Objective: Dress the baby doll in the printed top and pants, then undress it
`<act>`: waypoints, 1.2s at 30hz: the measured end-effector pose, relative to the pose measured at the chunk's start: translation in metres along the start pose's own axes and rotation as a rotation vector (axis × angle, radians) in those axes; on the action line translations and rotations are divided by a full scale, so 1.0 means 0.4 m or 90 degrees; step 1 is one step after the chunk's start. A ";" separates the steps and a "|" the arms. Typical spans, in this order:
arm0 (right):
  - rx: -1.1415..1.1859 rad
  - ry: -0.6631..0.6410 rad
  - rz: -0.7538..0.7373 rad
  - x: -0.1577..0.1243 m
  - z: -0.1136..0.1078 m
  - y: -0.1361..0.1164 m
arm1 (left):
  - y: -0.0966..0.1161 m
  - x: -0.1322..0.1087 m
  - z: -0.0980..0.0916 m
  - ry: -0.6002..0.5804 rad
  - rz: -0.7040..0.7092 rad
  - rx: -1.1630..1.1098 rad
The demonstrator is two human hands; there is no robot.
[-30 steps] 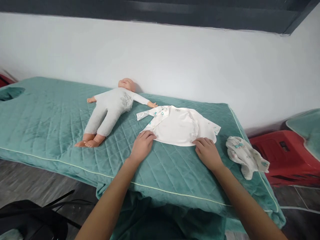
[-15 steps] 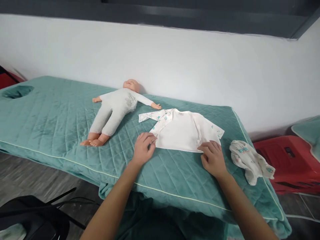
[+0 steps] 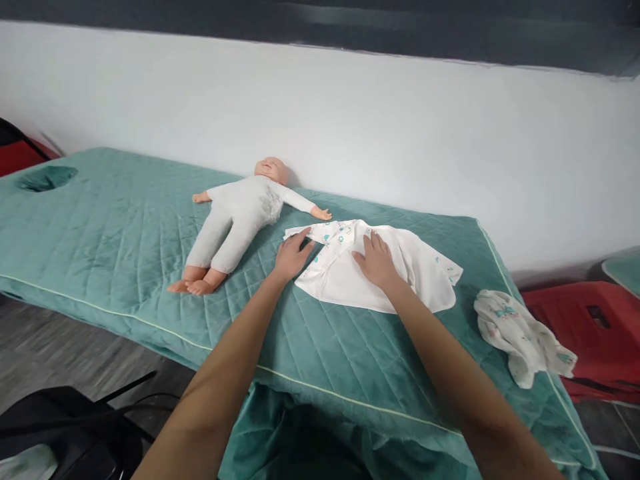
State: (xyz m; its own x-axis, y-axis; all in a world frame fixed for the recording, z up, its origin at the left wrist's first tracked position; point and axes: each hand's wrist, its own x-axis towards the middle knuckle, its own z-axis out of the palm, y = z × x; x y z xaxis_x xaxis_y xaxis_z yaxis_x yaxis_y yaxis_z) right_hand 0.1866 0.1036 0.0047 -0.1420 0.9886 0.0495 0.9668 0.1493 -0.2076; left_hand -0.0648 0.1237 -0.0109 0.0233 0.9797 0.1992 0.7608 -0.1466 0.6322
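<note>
A white baby shirt (image 3: 345, 283) with small teal prints on its sleeves lies spread on the green quilted bed cover (image 3: 300, 340). My left hand (image 3: 294, 255) is at the shirt's left sleeve, fingers stretched out over the fabric and thumb apart. On the upper middle of the shirt rests my right hand (image 3: 377, 260), its fingers extended near the neckline. Left of the shirt, a baby doll (image 3: 235, 213) in a pale grey cloth body lies on its back, one arm reaching toward the sleeve.
A crumpled printed white garment (image 3: 520, 333) lies at the bed's right edge, beside a red plastic stool (image 3: 590, 320). The white wall (image 3: 320, 120) runs behind the bed. A black bag-like object (image 3: 70, 427) is at the lower left. A face hole (image 3: 47, 179) opens at the far left.
Both hands have moved from the shirt's bottom hem up toward its left sleeve and neckline, and the fingers have straightened. The view has shifted slightly.
</note>
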 end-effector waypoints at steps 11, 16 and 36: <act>-0.022 0.009 0.027 0.001 0.045 0.019 | -0.050 0.031 0.000 0.177 -0.134 0.109; 0.141 0.106 -0.016 -0.007 0.001 0.078 | -0.045 0.023 -0.004 0.186 -0.163 0.130; 0.161 0.288 0.426 -0.100 -0.113 0.495 | -0.058 0.034 0.005 0.183 -0.122 0.172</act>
State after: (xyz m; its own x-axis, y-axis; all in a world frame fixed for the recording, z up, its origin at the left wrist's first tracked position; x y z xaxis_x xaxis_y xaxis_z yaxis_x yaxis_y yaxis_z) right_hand 0.3932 0.0927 0.0059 0.5937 0.7757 0.2138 0.7328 -0.4115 -0.5420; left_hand -0.0809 0.1406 -0.0246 -0.2875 0.9020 0.3220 0.8770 0.1129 0.4670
